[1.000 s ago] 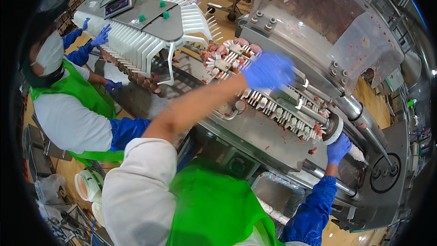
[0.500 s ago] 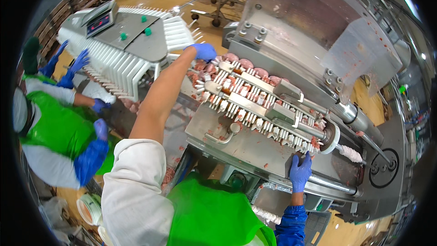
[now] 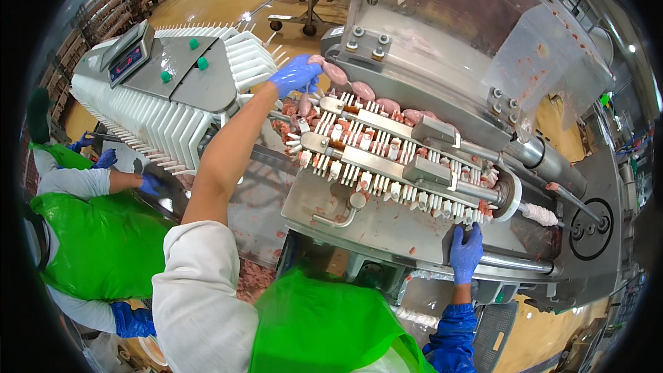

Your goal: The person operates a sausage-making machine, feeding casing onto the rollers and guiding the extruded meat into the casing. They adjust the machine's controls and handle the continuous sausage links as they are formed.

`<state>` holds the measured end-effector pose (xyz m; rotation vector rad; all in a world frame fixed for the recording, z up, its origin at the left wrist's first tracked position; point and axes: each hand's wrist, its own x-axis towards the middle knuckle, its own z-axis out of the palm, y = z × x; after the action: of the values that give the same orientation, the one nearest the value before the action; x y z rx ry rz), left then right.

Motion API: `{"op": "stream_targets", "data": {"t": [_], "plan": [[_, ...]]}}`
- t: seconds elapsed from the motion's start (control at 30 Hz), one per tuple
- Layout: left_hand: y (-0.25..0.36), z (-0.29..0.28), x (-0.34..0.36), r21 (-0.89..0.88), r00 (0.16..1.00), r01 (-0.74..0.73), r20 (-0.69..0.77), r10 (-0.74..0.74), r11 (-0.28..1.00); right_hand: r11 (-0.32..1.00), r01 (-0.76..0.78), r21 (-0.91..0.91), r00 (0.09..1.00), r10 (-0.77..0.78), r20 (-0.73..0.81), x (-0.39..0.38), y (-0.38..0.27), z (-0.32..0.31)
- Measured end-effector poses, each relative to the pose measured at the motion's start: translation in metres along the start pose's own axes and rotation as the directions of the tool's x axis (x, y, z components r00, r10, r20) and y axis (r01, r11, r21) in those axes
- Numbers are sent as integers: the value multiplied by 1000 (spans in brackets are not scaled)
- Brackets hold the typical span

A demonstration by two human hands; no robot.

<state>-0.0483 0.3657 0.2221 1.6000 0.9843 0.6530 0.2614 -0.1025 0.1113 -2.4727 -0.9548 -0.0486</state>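
In the head view, a sausage chain (image 3: 363,90) lies linked along the back of the paddle linker (image 3: 376,155), while ruched white casing (image 3: 539,215) remains at the linker's right end, so the run looks partway through. The left hand (image 3: 295,77) has its fingers curled around the chain's left part, near the white-hooked conveyor (image 3: 138,114); the held links are not yet hung there. The right hand (image 3: 467,254) is loosely spread just beside the white collar (image 3: 510,195); whether it touches the linker I cannot tell. The links look plump, smooth, pale pink and glossy, with pinched joins.
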Motion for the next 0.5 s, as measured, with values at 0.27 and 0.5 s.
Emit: {"op": "stream_targets", "data": {"t": [0.27,0.5], "plan": [[-5,-18,-2,184,985,-163,-30,171,969,984,169,48,971,-158,-177,-1,16,11],[51,-14,-66,299,973,-222,133,189,928,986,108,126,987,-91,-134,1,6,2]]}}
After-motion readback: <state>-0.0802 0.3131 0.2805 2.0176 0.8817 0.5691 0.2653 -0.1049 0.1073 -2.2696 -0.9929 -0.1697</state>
